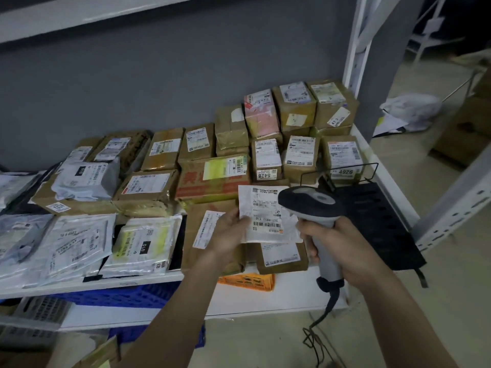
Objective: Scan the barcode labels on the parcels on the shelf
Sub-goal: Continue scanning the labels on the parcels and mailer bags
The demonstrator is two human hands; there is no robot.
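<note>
My left hand (230,232) pinches the left edge of a white soft parcel (268,215), lifted above the front of the shelf with its barcode label facing up. My right hand (342,248) grips the handle of a grey barcode scanner (313,205). The scanner's dark head sits just right of the parcel's label and points toward it. Several brown cardboard parcels (212,179) with white labels cover the white shelf (265,301), and a small brown box (281,257) lies under the held parcel.
White and grey poly mailers (79,240) lie at the shelf's front left. A black perforated divider (377,216) stands at the right end beside the white upright post (358,38). Blue (119,294) and orange (249,281) crates sit below. The scanner cable (316,330) hangs to the floor.
</note>
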